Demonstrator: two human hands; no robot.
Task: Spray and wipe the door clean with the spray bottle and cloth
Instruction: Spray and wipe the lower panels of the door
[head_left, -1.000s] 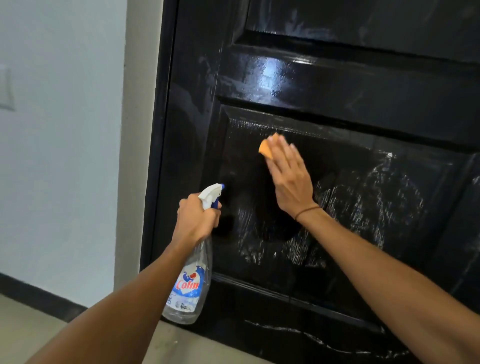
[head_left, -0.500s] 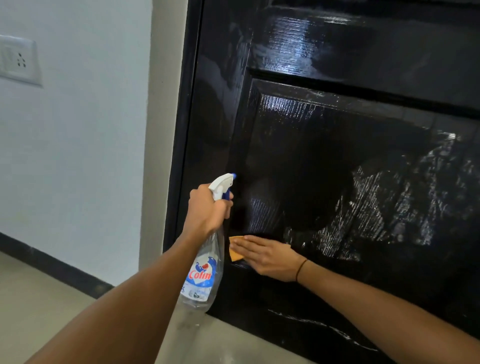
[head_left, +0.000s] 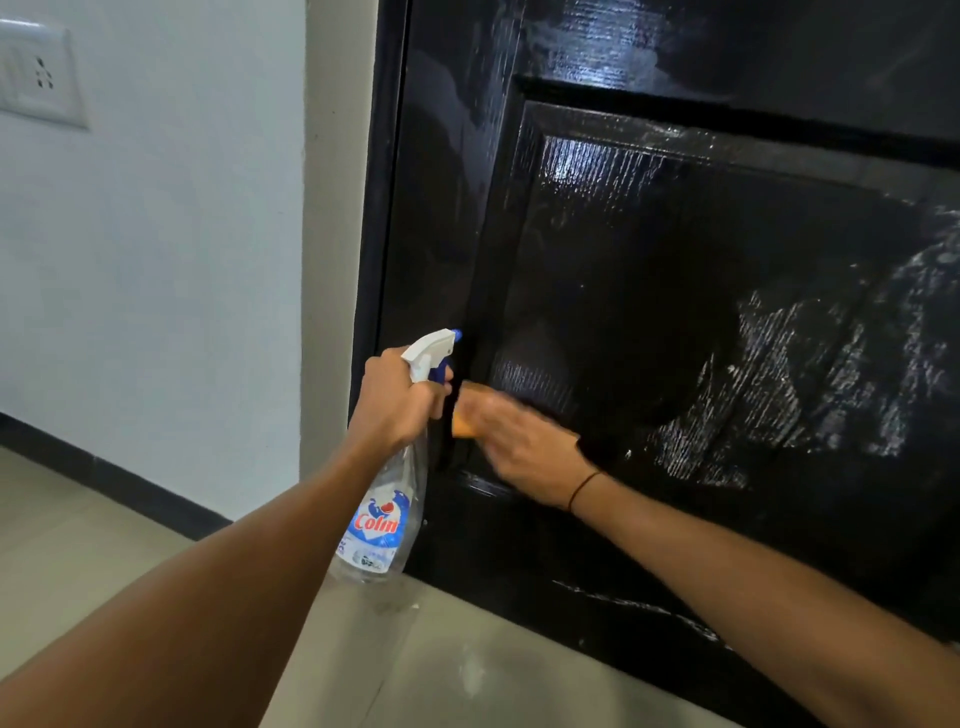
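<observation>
The black panelled door (head_left: 649, 291) fills the right side, glossy and wet, with white foam streaks on the panel's right part. My left hand (head_left: 397, 400) grips the neck of a clear spray bottle (head_left: 387, 512) with a white and blue trigger head, its nozzle close to the door's left stile. My right hand (head_left: 524, 452), blurred by motion, presses an orange cloth (head_left: 464, 415) flat against the panel's lower left corner, right beside the bottle. Most of the cloth is hidden under the fingers.
A white wall (head_left: 156, 260) with a switch plate (head_left: 36, 73) stands left of the door frame (head_left: 374, 208). A dark skirting (head_left: 119, 488) runs along the wall's foot. The pale tiled floor (head_left: 441, 665) carries a few white drips below the door.
My right hand swept the cloth from the panel's upper part down to its lower left corner and now rubs slightly higher there. The view shifted rightwards. The bottle stays held.
</observation>
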